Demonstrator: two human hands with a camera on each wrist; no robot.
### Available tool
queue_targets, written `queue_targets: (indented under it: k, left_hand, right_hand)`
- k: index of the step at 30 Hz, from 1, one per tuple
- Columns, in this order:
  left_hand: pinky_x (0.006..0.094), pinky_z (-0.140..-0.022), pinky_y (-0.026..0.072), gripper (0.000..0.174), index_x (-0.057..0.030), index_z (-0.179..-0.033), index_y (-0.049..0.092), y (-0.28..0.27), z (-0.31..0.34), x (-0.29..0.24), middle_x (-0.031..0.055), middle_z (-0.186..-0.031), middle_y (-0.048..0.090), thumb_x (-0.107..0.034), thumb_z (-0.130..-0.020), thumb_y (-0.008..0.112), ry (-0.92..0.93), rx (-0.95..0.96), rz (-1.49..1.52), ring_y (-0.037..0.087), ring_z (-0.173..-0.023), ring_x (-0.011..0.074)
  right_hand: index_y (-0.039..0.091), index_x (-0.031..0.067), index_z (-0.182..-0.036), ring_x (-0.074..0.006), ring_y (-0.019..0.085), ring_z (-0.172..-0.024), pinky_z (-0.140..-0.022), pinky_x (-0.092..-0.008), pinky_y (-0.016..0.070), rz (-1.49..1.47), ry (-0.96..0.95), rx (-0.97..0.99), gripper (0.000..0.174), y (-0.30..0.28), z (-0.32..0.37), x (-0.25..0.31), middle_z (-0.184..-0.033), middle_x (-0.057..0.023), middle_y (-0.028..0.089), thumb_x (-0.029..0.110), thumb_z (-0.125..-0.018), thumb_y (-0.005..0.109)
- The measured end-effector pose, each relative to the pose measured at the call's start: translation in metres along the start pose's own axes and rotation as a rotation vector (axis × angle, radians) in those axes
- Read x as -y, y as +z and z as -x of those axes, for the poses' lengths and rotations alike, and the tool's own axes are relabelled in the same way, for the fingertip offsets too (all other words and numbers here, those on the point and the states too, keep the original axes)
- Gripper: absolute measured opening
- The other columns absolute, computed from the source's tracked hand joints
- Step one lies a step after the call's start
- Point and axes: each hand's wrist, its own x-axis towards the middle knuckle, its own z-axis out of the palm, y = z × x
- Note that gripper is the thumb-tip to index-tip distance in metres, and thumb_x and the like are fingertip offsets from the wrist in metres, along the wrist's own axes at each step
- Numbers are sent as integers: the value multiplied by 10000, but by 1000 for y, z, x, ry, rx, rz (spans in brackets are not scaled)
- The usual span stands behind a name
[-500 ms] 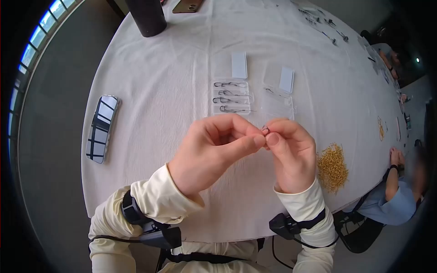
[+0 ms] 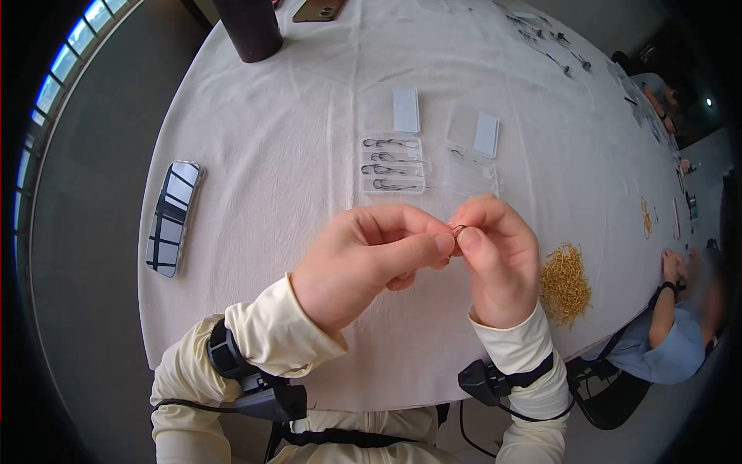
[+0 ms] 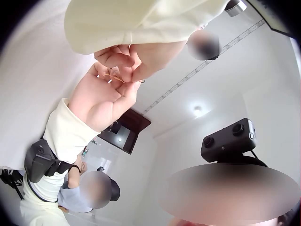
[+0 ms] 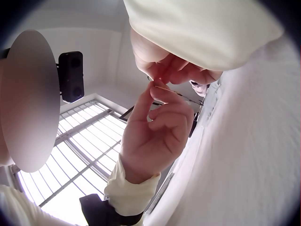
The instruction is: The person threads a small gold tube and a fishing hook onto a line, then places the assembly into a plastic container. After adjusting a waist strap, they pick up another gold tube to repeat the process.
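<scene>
Clear rectangular plastic box (image 2: 367,178), dark curved hooks (image 2: 380,185) in four compartments.
Nearer, left hand (image 2: 363,259) and right hand (image 2: 501,259) pinch a thin curved metal piece (image 2: 459,230); another clear plastic case (image 2: 470,185) lies right.

Free room on worktop (image 2: 263,178) L of my L fingers (image 2: 410,220), approx all the way to phone (image 2: 175,219) nr the edge. Far end, dark tumbler (image 2: 249,31) stands tall. Ahead: compartment box (image 2: 366,179) blocks the way, see-thru box (image 2: 468,179) beside it; gap betw them narrow, w/ tips of hooks (image 2: 394,186) poking in. R side: gold heap (image 2: 566,286) nr my R fingers (image 2: 498,216), obstructs low passes; can't slip betw L & R fingers, small metal pc (image 2: 458,230) there
</scene>
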Motion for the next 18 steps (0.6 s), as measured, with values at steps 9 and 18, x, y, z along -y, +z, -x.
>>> queue_targets:
  k: [9, 18]
  left_hand:
    - [202, -622, 372, 64, -64, -967, 669, 3, 2, 0, -41, -817, 576, -119, -944, 646, -113, 80, 249, 442, -697, 40]
    - [195, -612, 362, 69, -71, -967, 669, 0, 0, 2, -27, -833, 594, -136, -949, 654, -102, 92, 225, 436, -690, 36]
  right_hand:
    - [603, 14, -990, -90, 563, -856, -781, -244, 464, -77, -10, 77, 54, -3, -2, -5, -934, -12, 589, 37, -941, 611]
    - [611, 39, -993, -96, 556, -850, -778, -250, 449, -198, 100, 138, 85, -10, -3, -9, -954, -18, 596, 100, -946, 645]
